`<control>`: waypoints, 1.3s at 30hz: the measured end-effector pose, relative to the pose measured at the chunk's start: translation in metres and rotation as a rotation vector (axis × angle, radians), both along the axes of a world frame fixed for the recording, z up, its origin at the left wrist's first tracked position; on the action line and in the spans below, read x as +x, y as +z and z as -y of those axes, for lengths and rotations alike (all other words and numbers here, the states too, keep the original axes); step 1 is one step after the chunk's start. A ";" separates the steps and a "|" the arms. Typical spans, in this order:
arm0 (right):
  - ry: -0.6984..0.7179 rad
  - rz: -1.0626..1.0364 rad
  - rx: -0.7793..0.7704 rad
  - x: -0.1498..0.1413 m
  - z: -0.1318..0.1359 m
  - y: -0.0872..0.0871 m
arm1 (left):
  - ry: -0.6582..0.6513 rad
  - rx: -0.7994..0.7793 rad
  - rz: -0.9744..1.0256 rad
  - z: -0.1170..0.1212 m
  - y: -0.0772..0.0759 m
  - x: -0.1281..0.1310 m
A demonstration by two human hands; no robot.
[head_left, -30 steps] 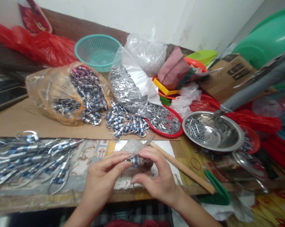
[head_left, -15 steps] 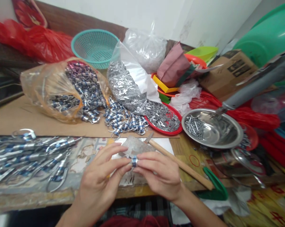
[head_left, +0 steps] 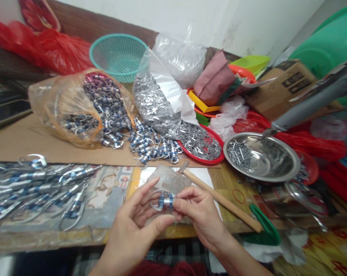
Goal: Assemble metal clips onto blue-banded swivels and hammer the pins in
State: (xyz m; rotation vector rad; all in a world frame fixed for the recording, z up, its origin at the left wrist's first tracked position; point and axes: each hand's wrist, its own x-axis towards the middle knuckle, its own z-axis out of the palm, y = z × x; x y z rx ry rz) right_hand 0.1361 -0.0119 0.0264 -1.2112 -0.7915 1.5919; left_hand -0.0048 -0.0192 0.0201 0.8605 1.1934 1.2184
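Note:
My left hand point(head_left: 138, 218) and my right hand point(head_left: 199, 214) meet near the table's front edge and both pinch one small metal swivel clip point(head_left: 165, 200) with a blue band and a wire loop. The clip is held just above a grey stone block point(head_left: 169, 179). A wooden-handled tool point(head_left: 219, 203) lies right of my right hand. Several finished clips point(head_left: 38, 188) lie in rows at the left.
An orange bag of clips point(head_left: 84, 107) and a loose pile point(head_left: 153, 147) sit behind. A clear bag point(head_left: 158, 103) spills metal pieces into a red plate point(head_left: 203, 145). A steel bowl point(head_left: 262, 159) with screws stands right; a teal basket point(head_left: 118, 55) behind.
The hands have turned the clip so its wire loop now shows, and the left fingers have spread. The view shifted slightly.

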 end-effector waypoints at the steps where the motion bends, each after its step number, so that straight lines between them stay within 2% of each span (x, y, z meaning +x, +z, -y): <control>1: 0.017 0.011 -0.006 0.000 0.001 0.000 | 0.013 -0.006 0.020 0.001 -0.001 0.001; 3: 0.115 0.114 0.020 0.006 -0.004 0.002 | 0.020 -0.021 0.027 0.001 -0.001 0.002; 5: 0.155 0.383 0.175 0.022 -0.021 0.004 | -0.017 -0.041 0.049 -0.001 0.000 0.002; 6: 0.141 0.589 0.290 0.034 -0.034 0.004 | -0.048 -0.053 0.068 -0.002 0.000 0.002; 8: -0.080 1.092 0.563 0.064 -0.068 0.002 | -0.097 -0.077 0.095 -0.004 0.000 0.003; 9: -0.090 1.341 0.582 0.080 -0.086 -0.001 | -0.110 -0.086 0.099 -0.004 0.000 0.004; 12: -0.003 1.481 0.516 0.118 -0.132 -0.013 | -0.132 -0.091 0.105 -0.005 -0.006 0.008; 14: 0.054 1.491 0.499 0.128 -0.148 -0.021 | -0.142 -0.089 0.118 -0.006 -0.010 0.011; 16: 0.066 1.509 0.508 0.128 -0.153 -0.025 | -0.142 -0.089 0.131 -0.006 -0.013 0.013; 20: 0.010 1.508 0.534 0.123 -0.149 -0.026 | -0.119 -0.077 0.151 -0.005 -0.013 0.013; 24: -0.072 1.436 0.551 0.123 -0.143 -0.020 | -0.101 -0.085 0.165 -0.007 -0.015 0.013; 28: -0.072 1.274 0.564 0.099 -0.111 -0.007 | -0.027 -0.061 0.167 -0.012 -0.021 0.014; 30: 0.023 1.136 0.575 0.075 -0.083 0.002 | -0.004 -0.062 0.173 -0.014 -0.022 0.014; 32: 0.189 0.855 0.595 0.051 -0.053 0.010 | -0.002 -0.073 0.178 -0.015 -0.022 0.014; 35: 0.324 0.858 0.671 0.026 -0.025 0.017 | 0.000 -0.059 0.172 -0.015 -0.021 0.014; 39: 0.353 0.987 0.708 0.013 -0.020 0.015 | 0.008 -0.041 0.176 -0.015 -0.019 0.014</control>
